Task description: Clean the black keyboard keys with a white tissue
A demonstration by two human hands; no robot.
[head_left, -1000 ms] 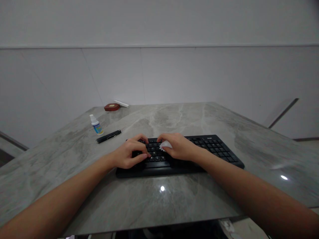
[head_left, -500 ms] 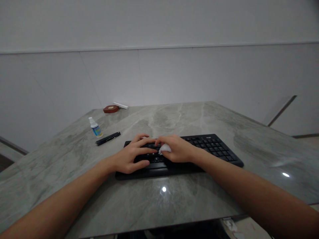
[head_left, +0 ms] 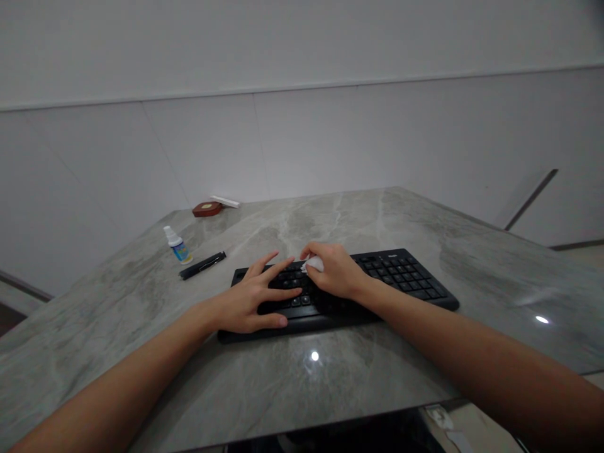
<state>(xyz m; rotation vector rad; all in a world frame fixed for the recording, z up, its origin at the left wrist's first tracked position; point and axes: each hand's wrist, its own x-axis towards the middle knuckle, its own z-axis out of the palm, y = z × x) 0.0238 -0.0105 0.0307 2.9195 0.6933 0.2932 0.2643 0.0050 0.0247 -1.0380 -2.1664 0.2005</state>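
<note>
A black keyboard (head_left: 418, 277) lies on the grey marbled table. My left hand (head_left: 255, 296) rests on its left part with fingers spread and nothing in them. Just to the right, my right hand (head_left: 333, 270) is closed around a white wad (head_left: 314, 263), perhaps tissue or cloth, over the upper middle keys. Part of the wad shows between thumb and fingers; the palm hides the rest. Both hands cover many of the keys.
Left of the keyboard are a black pen-like object (head_left: 202, 265) and a small white spray bottle (head_left: 178, 245). A reddish-brown case (head_left: 207, 209) and a white strip (head_left: 225, 201) lie near the table's back edge, by the wall (head_left: 302, 138).
My right hand has moved up the keyboard, away from me, with the white wad. The fingers of my left hand have spread wider. The view has tilted slightly.
</note>
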